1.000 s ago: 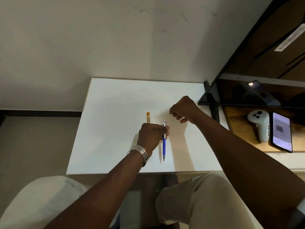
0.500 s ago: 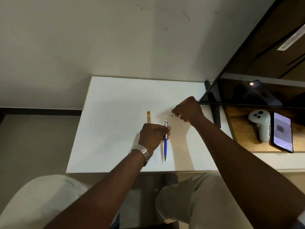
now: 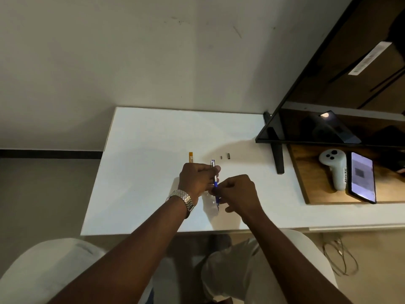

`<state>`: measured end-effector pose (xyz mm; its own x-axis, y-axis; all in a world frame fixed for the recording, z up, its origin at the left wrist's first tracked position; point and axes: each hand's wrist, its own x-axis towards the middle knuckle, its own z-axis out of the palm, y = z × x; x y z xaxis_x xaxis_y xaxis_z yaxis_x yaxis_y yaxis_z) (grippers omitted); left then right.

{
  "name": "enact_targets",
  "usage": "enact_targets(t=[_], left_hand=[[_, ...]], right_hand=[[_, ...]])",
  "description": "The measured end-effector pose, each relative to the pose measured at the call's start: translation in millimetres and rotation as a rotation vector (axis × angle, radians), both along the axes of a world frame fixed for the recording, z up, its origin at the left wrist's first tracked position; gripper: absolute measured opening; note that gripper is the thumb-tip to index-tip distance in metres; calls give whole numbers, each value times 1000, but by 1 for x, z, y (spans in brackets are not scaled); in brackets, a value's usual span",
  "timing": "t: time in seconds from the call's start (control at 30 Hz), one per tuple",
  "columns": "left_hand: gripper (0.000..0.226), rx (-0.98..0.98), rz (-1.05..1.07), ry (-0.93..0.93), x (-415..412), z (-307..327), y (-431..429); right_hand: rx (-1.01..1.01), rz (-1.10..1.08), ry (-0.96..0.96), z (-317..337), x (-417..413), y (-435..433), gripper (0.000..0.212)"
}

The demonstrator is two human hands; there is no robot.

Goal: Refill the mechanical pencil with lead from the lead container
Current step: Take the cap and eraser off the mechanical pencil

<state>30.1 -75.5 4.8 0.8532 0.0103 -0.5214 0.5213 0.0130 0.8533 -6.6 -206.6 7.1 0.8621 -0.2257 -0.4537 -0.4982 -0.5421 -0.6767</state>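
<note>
My left hand [image 3: 197,178] grips a blue mechanical pencil [image 3: 215,183] with a silver upper end, held upright above the white table [image 3: 142,172], tip pointing toward me. My right hand [image 3: 237,194] is closed around the pencil's lower blue part. A thin orange lead container [image 3: 191,157] lies on the table just beyond my left hand. Two small dark parts, a grey piece [image 3: 221,157] and a black cap [image 3: 228,156], lie on the table beyond the pencil.
A black monitor [image 3: 328,84] on a stand [image 3: 276,154] rises at the right. On the wooden desk [image 3: 306,183] beside it lie a white controller [image 3: 334,167] and a lit phone [image 3: 362,178]. Cables [image 3: 337,257] lie on the floor.
My right hand left the two small parts on the table beyond the pencil and came back toward me, closing on the pencil's lower part. My left hand kept its hold.
</note>
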Motion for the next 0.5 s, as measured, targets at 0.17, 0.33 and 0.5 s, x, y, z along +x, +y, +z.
enact_targets(t=[0.17, 0.33, 0.5], left_hand=[[27, 25, -2, -28, 6, 2, 4], [19, 203, -1, -111, 8, -1, 23], [7, 301, 6, -145, 17, -5, 47]], right_hand=[[-8, -29, -41, -3, 10, 4, 18], [-59, -44, -46, -9, 20, 7, 28], [-140, 6, -49, -5, 31, 11, 33]])
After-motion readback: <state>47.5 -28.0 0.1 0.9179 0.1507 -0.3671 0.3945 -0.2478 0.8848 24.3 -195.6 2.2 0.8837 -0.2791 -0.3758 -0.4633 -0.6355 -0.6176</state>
